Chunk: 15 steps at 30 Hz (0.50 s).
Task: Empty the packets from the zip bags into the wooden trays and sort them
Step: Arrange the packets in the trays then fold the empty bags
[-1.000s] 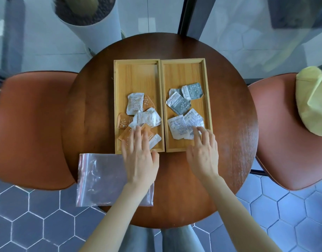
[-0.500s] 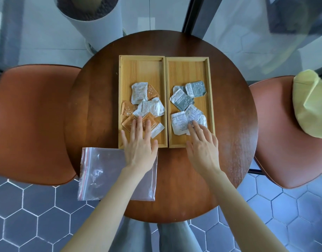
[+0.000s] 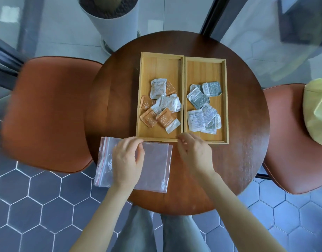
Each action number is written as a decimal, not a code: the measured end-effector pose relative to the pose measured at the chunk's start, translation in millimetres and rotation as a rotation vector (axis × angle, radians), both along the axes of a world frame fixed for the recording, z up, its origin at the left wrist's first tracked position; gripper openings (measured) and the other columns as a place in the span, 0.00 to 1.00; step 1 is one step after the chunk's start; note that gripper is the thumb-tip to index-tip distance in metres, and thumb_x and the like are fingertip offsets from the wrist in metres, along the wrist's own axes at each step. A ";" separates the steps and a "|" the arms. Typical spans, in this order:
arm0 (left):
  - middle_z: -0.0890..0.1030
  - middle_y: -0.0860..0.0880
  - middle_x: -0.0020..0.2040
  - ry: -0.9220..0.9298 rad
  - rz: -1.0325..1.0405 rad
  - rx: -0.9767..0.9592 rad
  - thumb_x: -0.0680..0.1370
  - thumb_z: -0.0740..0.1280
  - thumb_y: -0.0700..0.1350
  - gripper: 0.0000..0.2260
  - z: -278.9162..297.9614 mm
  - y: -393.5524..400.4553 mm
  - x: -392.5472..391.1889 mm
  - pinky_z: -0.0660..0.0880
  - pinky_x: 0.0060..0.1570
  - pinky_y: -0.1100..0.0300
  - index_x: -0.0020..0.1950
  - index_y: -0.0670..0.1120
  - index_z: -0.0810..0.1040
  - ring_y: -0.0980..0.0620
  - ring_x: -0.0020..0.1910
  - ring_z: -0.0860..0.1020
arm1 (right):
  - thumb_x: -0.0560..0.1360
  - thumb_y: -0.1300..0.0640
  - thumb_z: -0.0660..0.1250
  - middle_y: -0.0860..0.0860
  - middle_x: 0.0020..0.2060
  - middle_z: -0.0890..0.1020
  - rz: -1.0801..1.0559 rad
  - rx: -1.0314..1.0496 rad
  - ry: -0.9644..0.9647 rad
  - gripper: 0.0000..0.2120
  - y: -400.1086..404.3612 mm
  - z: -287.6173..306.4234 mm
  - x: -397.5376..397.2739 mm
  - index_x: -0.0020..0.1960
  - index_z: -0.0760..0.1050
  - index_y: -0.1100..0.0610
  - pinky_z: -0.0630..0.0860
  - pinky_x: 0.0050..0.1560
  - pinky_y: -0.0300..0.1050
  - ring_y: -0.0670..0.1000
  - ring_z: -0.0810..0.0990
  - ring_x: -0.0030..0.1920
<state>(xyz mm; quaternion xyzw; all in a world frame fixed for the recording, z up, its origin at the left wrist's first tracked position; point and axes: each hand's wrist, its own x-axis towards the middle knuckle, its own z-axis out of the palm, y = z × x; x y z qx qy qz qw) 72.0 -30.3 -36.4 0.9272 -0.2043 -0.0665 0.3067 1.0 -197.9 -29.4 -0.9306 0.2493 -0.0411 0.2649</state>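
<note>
Two wooden trays stand side by side on the round brown table [image 3: 247, 160]. The left tray [image 3: 157, 66] holds several orange and white packets [image 3: 162, 108]. The right tray [image 3: 205, 70] holds several grey-green and white packets [image 3: 202, 110]. An empty clear zip bag [image 3: 156, 166] with a red seal line lies flat in front of the left tray. My left hand [image 3: 128, 160] rests on the bag, fingers curled at its far edge. My right hand [image 3: 194, 151] hovers just before the trays' near rim, fingers loosely curled and holding nothing.
Orange-brown chairs stand at the left [image 3: 47, 113] and right [image 3: 287, 142] of the table; a yellow-green bag [image 3: 318, 110] lies on the right one. A white plant pot [image 3: 113, 20] stands behind the table. The floor has dark hexagon tiles.
Both hands have pulled back out of the trays toward me. The left hand now lies on the zip bag; the right hand has left the white packets.
</note>
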 end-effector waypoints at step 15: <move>0.81 0.45 0.41 0.497 0.580 0.071 0.73 0.67 0.50 0.12 -20.3 103.3 -3.7 0.67 0.42 0.58 0.50 0.42 0.78 0.44 0.43 0.78 | 0.69 0.57 0.70 0.59 0.65 0.74 0.251 -0.218 0.271 0.28 97.8 -50.0 -40.8 0.67 0.67 0.62 0.64 0.65 0.55 0.59 0.69 0.67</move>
